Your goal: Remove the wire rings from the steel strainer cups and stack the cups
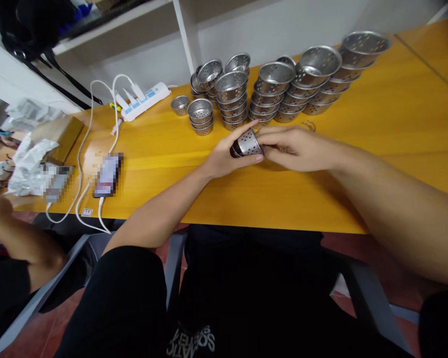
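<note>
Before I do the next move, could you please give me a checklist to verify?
1. Left hand around the metal cup: ok, thumb and fingers hold its sides.
2. Right hand firmly on the cup: cannot tell, its fingers are at one end.
3. Cup stacks standing: ok, on the table beyond the hands.
4. Inside of the cup empty: cannot tell from this view.
5. Charging cable fully on the table: not ok, it droops past the front edge.

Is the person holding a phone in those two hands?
No, the left hand holds a metal cup dotted with holes, and the right hand is at one end of it.
</note>
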`<action>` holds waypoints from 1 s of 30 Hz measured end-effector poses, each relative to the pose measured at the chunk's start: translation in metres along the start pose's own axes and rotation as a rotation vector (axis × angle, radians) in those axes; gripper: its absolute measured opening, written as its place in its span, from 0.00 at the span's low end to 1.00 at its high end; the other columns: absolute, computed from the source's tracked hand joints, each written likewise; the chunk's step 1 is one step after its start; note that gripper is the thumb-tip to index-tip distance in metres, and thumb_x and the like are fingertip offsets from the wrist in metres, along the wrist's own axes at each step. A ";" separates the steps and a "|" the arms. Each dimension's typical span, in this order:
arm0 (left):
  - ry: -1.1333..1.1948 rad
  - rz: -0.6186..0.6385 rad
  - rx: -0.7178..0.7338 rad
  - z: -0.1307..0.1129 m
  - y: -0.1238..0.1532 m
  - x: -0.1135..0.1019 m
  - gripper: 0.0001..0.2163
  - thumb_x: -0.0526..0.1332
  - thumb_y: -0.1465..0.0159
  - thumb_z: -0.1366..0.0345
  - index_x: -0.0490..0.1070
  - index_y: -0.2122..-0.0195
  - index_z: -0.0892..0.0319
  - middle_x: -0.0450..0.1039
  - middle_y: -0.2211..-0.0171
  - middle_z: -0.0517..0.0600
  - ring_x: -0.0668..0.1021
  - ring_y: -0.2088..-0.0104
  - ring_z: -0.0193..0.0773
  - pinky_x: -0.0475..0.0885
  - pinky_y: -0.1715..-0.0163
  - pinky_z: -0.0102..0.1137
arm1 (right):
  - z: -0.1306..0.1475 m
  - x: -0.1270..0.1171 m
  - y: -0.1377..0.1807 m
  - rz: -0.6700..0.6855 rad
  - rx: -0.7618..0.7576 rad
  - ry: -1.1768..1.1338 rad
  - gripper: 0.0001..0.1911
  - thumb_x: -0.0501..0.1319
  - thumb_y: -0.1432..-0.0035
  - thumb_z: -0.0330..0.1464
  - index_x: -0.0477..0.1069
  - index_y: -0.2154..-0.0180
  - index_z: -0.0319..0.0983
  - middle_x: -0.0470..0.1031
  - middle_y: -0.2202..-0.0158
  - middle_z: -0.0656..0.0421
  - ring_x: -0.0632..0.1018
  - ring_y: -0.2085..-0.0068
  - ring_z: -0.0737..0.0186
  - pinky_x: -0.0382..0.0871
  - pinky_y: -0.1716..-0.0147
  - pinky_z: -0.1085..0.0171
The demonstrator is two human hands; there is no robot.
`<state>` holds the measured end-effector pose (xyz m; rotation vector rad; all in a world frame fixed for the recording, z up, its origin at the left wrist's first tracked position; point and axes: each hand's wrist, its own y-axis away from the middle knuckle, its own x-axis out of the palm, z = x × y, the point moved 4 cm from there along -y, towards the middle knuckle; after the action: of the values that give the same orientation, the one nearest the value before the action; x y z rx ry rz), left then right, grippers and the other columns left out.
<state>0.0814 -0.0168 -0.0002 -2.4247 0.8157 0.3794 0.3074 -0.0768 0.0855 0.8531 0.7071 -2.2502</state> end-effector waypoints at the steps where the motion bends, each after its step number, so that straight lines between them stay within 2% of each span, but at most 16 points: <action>1: 0.009 -0.011 -0.018 0.000 0.001 0.000 0.55 0.83 0.29 0.26 0.68 0.11 0.49 0.83 0.22 0.60 0.87 0.23 0.65 0.83 0.18 0.61 | -0.002 -0.001 0.001 0.006 0.010 0.002 0.22 0.61 0.14 0.53 0.93 0.43 0.57 0.89 0.43 0.50 0.86 0.45 0.37 0.84 0.40 0.38; 4: 0.049 -0.037 -0.066 -0.003 0.004 -0.001 0.56 0.86 0.35 0.23 0.71 0.18 0.53 0.87 0.30 0.60 0.91 0.32 0.61 0.88 0.27 0.54 | -0.009 -0.002 0.004 0.024 0.031 0.013 0.20 0.63 0.15 0.55 0.91 0.50 0.55 0.87 0.45 0.50 0.84 0.48 0.40 0.83 0.43 0.41; 6: 0.036 -0.024 -0.090 -0.007 0.005 -0.001 0.54 0.86 0.36 0.22 0.75 0.24 0.54 0.88 0.37 0.58 0.91 0.39 0.57 0.89 0.33 0.50 | -0.013 -0.002 0.005 0.038 0.048 0.016 0.19 0.65 0.17 0.55 0.89 0.52 0.53 0.85 0.47 0.51 0.83 0.50 0.42 0.81 0.45 0.44; 8: 0.001 -0.009 -0.107 -0.011 0.005 -0.002 0.52 0.85 0.36 0.21 0.77 0.26 0.54 0.89 0.40 0.56 0.91 0.41 0.55 0.88 0.36 0.47 | -0.016 -0.002 0.005 0.047 0.057 0.009 0.19 0.66 0.18 0.56 0.87 0.53 0.52 0.83 0.47 0.51 0.82 0.51 0.42 0.81 0.47 0.44; 15: -0.024 -0.050 -0.031 -0.011 -0.002 -0.014 0.53 0.85 0.37 0.20 0.78 0.25 0.54 0.89 0.31 0.60 0.91 0.32 0.60 0.86 0.26 0.51 | -0.014 -0.011 0.006 -0.081 0.043 0.026 0.24 0.66 0.17 0.63 0.84 0.52 0.52 0.82 0.45 0.47 0.84 0.45 0.36 0.84 0.40 0.36; 21: -0.102 -0.032 0.088 -0.008 -0.004 -0.021 0.53 0.84 0.33 0.24 0.77 0.20 0.54 0.84 0.22 0.64 0.85 0.21 0.64 0.79 0.15 0.56 | -0.017 -0.013 0.005 -0.155 0.038 0.031 0.30 0.69 0.21 0.71 0.83 0.54 0.53 0.85 0.43 0.48 0.85 0.42 0.34 0.84 0.35 0.32; 27: -0.111 -0.005 0.140 -0.004 -0.003 -0.020 0.49 0.84 0.29 0.28 0.76 0.18 0.52 0.83 0.21 0.63 0.85 0.21 0.64 0.78 0.15 0.55 | -0.018 -0.017 0.004 -0.145 0.026 0.068 0.31 0.67 0.22 0.75 0.87 0.48 0.59 0.87 0.40 0.50 0.85 0.38 0.30 0.81 0.29 0.28; 30: -0.097 -0.006 0.153 -0.002 -0.002 -0.019 0.50 0.85 0.31 0.28 0.76 0.18 0.51 0.83 0.21 0.63 0.85 0.21 0.65 0.78 0.16 0.56 | -0.015 -0.019 0.005 -0.123 0.054 0.092 0.34 0.65 0.23 0.77 0.86 0.48 0.57 0.86 0.41 0.48 0.84 0.39 0.29 0.81 0.30 0.30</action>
<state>0.0681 -0.0072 0.0102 -2.2487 0.7662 0.4139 0.3285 -0.0638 0.0884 0.9684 0.7628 -2.3610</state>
